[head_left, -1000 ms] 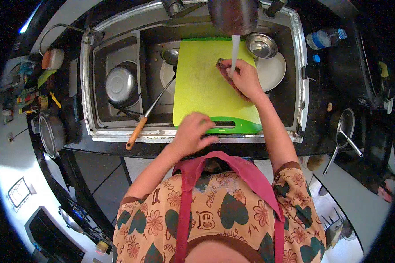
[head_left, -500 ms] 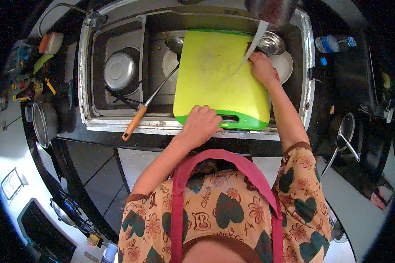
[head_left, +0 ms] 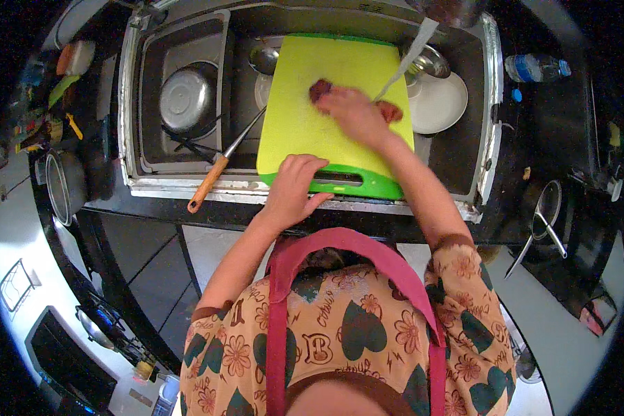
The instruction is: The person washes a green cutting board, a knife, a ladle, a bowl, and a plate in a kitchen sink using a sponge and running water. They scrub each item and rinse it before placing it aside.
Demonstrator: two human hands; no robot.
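Note:
A yellow-green cutting board (head_left: 298, 132) with a green rim and handle slot lies across the sink, sloping over its near edge. My left hand (head_left: 292, 191) grips the board's near edge left of the slot, fingers on top and thumb below. My right hand (head_left: 357, 118), slightly blurred, presses a dark red scrubbing pad (head_left: 319, 90) or cloth against the board's upper middle. Its red end also shows beside my wrist; the rest is hidden under the palm. From the dark faucet (head_left: 454, 10), a stream of water (head_left: 410, 59) falls onto the board's right side.
Under and beside the board are a white plate (head_left: 440, 104), a metal bowl (head_left: 431, 62) and a ladle (head_left: 263, 60). A wooden-handled utensil (head_left: 208, 184) leans over the sink's front edge. An upturned pot (head_left: 187, 100) sits in the left basin. A plastic bottle (head_left: 534, 68) lies at right.
My right hand has moved left from the board's right edge to its upper middle with the red pad. My left hand keeps hold of the near edge, its thumb now more spread.

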